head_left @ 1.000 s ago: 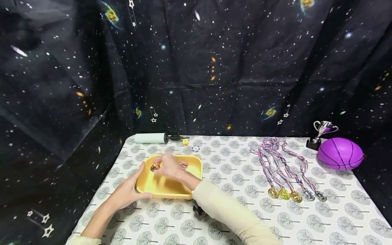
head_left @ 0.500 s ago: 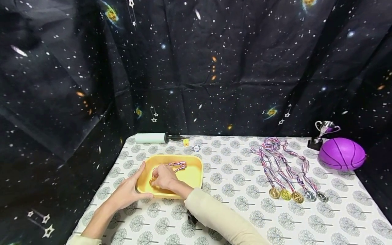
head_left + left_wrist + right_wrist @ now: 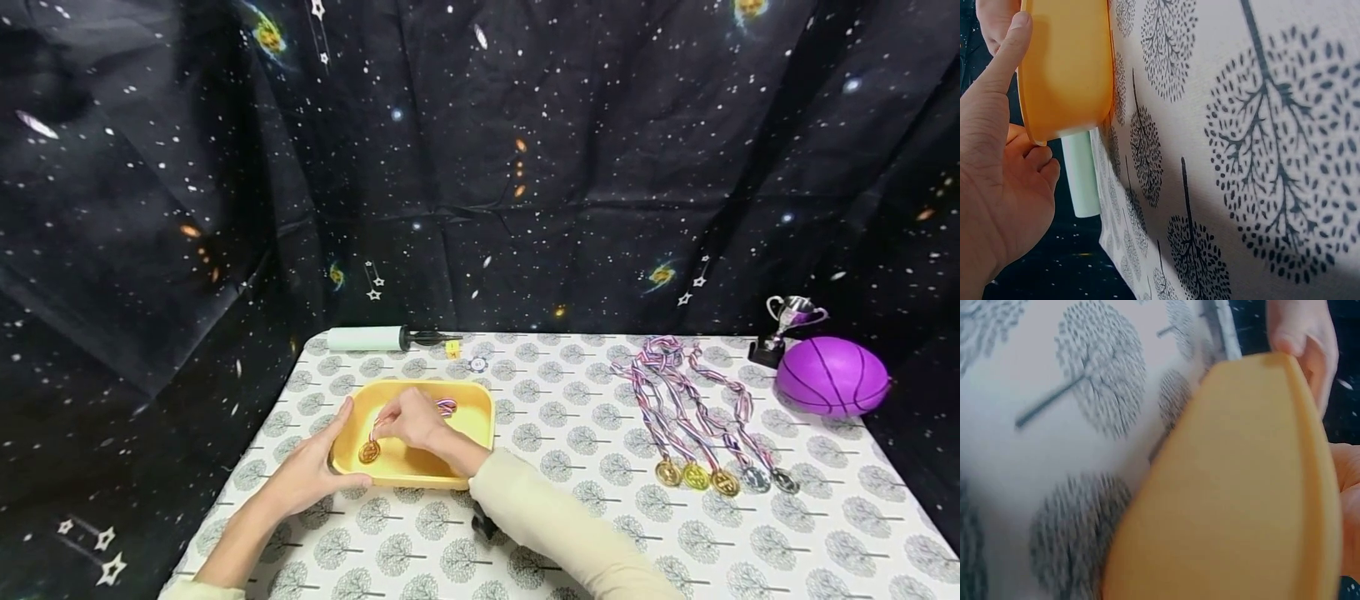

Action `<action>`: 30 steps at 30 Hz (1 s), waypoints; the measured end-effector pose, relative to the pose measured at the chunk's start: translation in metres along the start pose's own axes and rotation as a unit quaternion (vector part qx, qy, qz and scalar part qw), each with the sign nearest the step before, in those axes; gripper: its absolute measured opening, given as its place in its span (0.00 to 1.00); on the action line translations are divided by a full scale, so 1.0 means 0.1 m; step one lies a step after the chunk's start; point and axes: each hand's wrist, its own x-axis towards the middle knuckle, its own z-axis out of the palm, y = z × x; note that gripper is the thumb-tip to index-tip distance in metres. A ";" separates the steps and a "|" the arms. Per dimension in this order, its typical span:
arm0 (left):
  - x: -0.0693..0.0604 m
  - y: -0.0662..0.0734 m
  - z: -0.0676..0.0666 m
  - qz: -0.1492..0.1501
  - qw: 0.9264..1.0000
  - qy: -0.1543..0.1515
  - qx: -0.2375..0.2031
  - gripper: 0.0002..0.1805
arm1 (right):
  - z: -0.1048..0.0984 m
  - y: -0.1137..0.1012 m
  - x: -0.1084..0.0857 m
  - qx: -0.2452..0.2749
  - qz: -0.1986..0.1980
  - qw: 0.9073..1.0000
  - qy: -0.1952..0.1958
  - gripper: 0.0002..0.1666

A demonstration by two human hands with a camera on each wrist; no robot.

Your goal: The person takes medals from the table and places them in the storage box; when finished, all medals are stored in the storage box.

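A yellow tray [image 3: 480, 433] sits on the table's left half. My left hand [image 3: 311, 462] holds its left end, thumb along the near rim and fingers round the far corner; the left wrist view shows the thumb [image 3: 1013, 44] on the rim. Inside the tray my right hand [image 3: 412, 421] pinches the striped ribbon of a gold-coloured medal [image 3: 369, 452], which lies at the tray's left side. More of the striped ribbon [image 3: 447, 407] shows behind the hand. In the right wrist view the tray wall [image 3: 1222, 487] hides most of the right hand.
Several medals [image 3: 696, 476] with striped ribbons lie in a row on the right. Behind them stand a silver trophy cup [image 3: 791, 317] and a purple ball [image 3: 832, 377]. A pale green hand pump [image 3: 366, 338], a yellow tag [image 3: 452, 349] and a round chip [image 3: 477, 364] lie at the back.
My right hand first held the medal itself, lowered it to the tray's left side, then shifted up onto the ribbon, leaving the disc uncovered. The left hand has stayed on the tray.
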 end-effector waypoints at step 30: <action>0.02 0.02 0.00 0.009 1.000 -0.003 -0.009 0.75 | -2.75 1.10 -1.23 -0.020 -0.060 0.991 0.118 0.27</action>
